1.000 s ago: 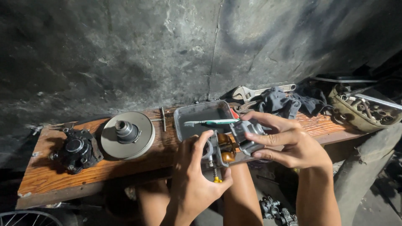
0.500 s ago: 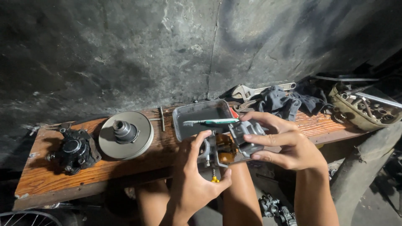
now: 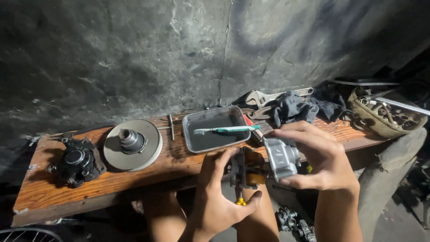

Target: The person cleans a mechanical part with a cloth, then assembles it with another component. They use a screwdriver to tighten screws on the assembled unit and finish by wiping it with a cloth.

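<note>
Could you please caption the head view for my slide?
Both hands, left hand and right hand, hold a carburetor above a wooden bench.

No packages, labels, signs or screens anywhere in view.

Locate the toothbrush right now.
Head view, centre: the toothbrush lies across the metal tray on the wooden bench, right of the pulley disc.

Gripped a grey carburetor (image 3: 268, 163) between left hand (image 3: 219, 197) and right hand (image 3: 320, 159), low centre of frame, below the wooden bench (image 3: 112, 179).
</note>
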